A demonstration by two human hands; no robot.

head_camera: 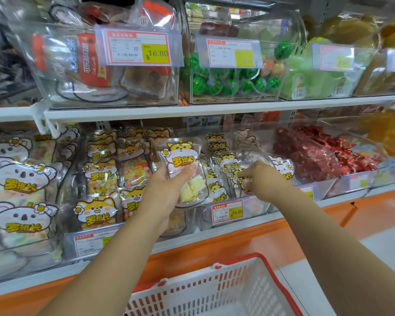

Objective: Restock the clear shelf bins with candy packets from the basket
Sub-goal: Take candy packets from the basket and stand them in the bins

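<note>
Left hand (167, 197) grips a candy packet (183, 169) upright, thumb across its front, just left of the right hand (260, 179) — whose curled fingers rest on the stacked packets (221, 160) inside the clear bin (253, 207); a real pinch I cannot tell. The two hands are apart. Below both hands — the white basket (214, 288) with red rim

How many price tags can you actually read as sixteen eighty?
2. A tag on the upper-left bin, another tag on the lower bin beneath the right hand. Others are too blurred.
</note>
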